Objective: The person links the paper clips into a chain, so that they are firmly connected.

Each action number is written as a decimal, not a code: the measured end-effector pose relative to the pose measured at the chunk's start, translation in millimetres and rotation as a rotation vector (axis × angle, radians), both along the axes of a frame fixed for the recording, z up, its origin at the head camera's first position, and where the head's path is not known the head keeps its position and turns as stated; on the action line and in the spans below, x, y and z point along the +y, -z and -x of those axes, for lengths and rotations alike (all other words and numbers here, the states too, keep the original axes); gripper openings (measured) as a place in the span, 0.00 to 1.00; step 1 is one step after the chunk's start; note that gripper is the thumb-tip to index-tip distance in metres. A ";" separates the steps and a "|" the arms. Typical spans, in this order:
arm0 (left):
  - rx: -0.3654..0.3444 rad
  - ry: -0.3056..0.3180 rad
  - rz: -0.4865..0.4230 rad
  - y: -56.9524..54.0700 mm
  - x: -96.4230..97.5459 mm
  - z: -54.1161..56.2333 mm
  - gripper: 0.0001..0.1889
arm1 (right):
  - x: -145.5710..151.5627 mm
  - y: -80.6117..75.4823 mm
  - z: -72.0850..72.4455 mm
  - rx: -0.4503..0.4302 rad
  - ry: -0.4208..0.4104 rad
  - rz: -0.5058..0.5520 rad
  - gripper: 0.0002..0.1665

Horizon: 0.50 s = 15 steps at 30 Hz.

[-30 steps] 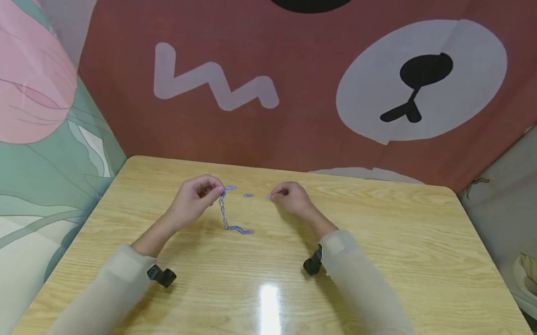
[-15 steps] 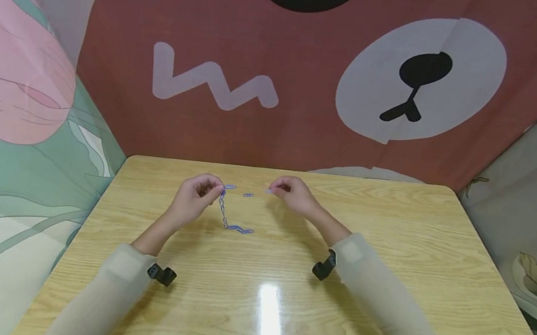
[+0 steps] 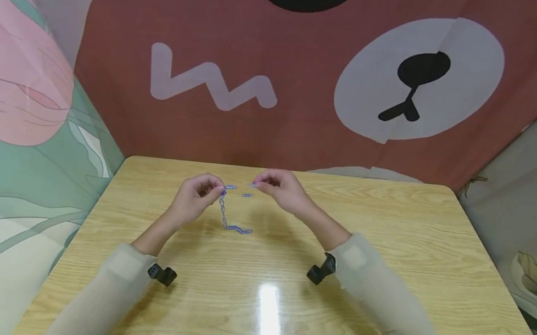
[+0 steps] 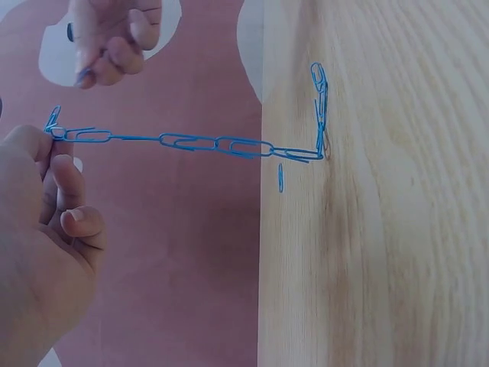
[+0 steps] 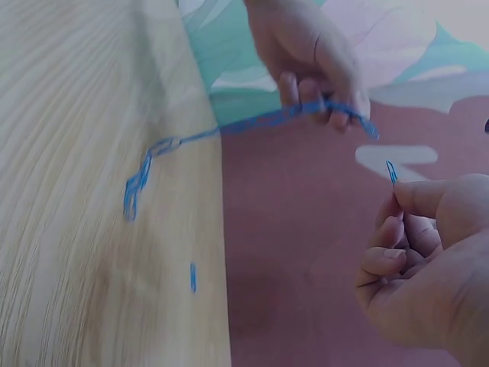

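Note:
My left hand (image 3: 193,199) pinches the upper end of a chain of blue paper clips (image 4: 189,142) between thumb and forefinger. One clip of it sticks out past the fingertips toward the right. The chain hangs down, and its lower links lie bent on the table (image 3: 257,266). A single blue paper clip (image 5: 391,171) is pinched by my right hand (image 3: 285,191), its free end pointing at the left hand. The two hands are apart, both raised over the table's far part. Another loose paper clip (image 3: 247,195) lies on the wood between them.
Beyond the table's far edge hangs a reddish-brown cloth (image 3: 301,138) with a printed bear face. A patterned cloth (image 3: 17,105) hangs at the left, a pale one (image 3: 535,181) at the right. Small black cameras (image 3: 321,268) sit on both wrists.
My right hand has lifted its paper clip off the table and moved left, closer to the left hand. The left hand and the chain have stayed nearly still.

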<state>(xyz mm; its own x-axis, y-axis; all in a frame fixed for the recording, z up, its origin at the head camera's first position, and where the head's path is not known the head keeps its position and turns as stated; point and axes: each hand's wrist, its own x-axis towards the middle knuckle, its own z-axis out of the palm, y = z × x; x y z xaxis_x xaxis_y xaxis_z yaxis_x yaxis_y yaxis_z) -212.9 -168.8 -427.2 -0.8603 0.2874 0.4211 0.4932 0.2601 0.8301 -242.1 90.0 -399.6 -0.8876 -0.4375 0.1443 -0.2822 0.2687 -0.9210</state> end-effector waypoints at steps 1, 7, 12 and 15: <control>-0.005 -0.003 0.000 -0.1 0.2 0.1 0.03 | -2.2 -1.8 -1.5 0.002 -0.007 0.006 0.06; -0.032 -0.031 0.027 -4.0 2.6 -1.0 0.02 | -13.0 -9.7 -7.4 -0.018 -0.024 0.024 0.07; -0.041 -0.024 0.045 -23.3 10.0 -11.1 0.02 | -19.8 -10.4 -7.8 -0.035 -0.016 0.036 0.07; -0.029 -0.011 0.057 -32.5 13.9 -16.2 0.02 | -23.4 -10.2 -7.8 -0.041 -0.010 0.043 0.07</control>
<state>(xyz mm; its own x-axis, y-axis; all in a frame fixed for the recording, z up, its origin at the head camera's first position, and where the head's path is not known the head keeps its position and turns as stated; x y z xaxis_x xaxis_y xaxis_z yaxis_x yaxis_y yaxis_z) -196.7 -154.9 -394.6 -0.8748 0.3011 0.3795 0.4665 0.3123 0.8276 -234.3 66.6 -389.3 -0.8887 -0.4405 0.1270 -0.2468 0.2262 -0.9423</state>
